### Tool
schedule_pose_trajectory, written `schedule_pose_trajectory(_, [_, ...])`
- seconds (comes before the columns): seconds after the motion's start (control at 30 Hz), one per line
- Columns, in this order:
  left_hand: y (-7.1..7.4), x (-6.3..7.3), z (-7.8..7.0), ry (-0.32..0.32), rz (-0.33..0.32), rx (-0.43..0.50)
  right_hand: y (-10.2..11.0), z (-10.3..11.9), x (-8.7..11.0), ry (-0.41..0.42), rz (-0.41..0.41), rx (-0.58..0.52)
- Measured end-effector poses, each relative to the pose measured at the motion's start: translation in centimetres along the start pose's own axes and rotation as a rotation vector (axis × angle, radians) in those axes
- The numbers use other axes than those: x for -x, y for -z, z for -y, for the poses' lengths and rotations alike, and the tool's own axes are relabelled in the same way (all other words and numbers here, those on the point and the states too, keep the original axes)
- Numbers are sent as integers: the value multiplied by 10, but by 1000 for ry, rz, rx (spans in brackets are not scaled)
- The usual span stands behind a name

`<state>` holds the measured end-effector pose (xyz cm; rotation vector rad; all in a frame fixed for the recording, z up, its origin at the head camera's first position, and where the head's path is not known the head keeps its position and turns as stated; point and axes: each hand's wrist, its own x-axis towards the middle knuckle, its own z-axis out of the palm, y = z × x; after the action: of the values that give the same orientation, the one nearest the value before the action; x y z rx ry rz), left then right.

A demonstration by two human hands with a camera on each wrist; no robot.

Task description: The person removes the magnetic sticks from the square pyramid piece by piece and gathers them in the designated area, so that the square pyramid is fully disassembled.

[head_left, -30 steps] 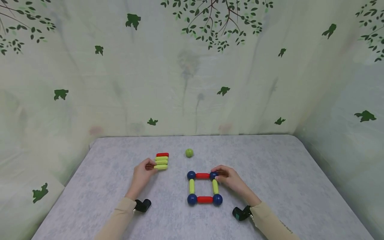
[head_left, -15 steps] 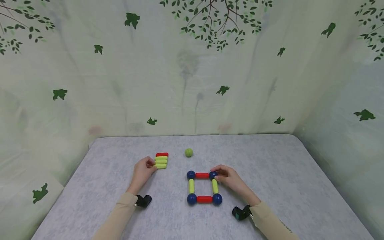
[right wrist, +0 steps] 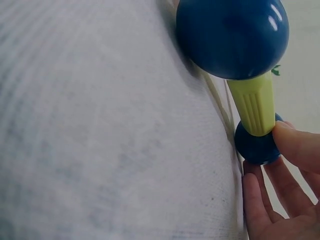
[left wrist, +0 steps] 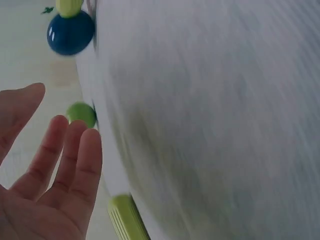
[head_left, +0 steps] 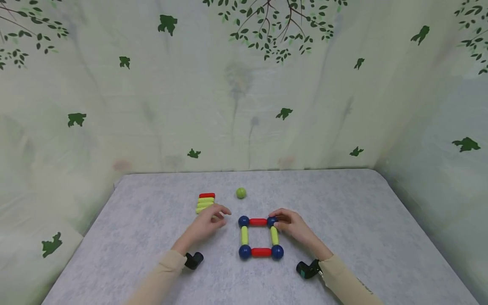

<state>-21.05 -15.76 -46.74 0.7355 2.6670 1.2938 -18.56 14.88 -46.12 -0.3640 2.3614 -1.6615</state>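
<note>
A square of red and yellow-green rods, joined by a blue ball at each corner, lies on the table; its near red rod (head_left: 261,252) faces me. My right hand (head_left: 292,225) holds the far right blue ball (right wrist: 255,148) between thumb and fingers, beside the right-hand yellow-green rod (right wrist: 254,105). Between the square and a row of loose rods, my left hand (head_left: 207,223) has its fingers apart and nothing in them. In the left wrist view, the thumb and fingers (left wrist: 86,167) are spread. Part of the yellow-green rods (head_left: 203,205) is hidden behind the left hand.
A loose red rod (head_left: 207,195) lies at the far end of the row. Farther back sits a light green ball (head_left: 241,193). The grey cloth-covered table (head_left: 328,195) ends at a leaf-patterned backdrop (head_left: 213,106).
My left hand has left the nearest yellow-green rod and moved right toward the square, its fingers apart. The right hand has stayed on its blue ball.
</note>
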Motion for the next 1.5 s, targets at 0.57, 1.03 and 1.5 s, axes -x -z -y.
schedule_pose_trajectory(0.57, [-35, -25, -17, -76, 177, -68, 0, -33, -12, -5, -8, -23])
schedule_pose_trajectory(1.03, [-37, -29, -23, -109, 19, -230, 1, -31, -12, 4, -10, -15])
schedule_pose_trajectory(1.5, [-51, -74, -16, 61, -167, -54, 0, -31, -10, -7, -13, -15])
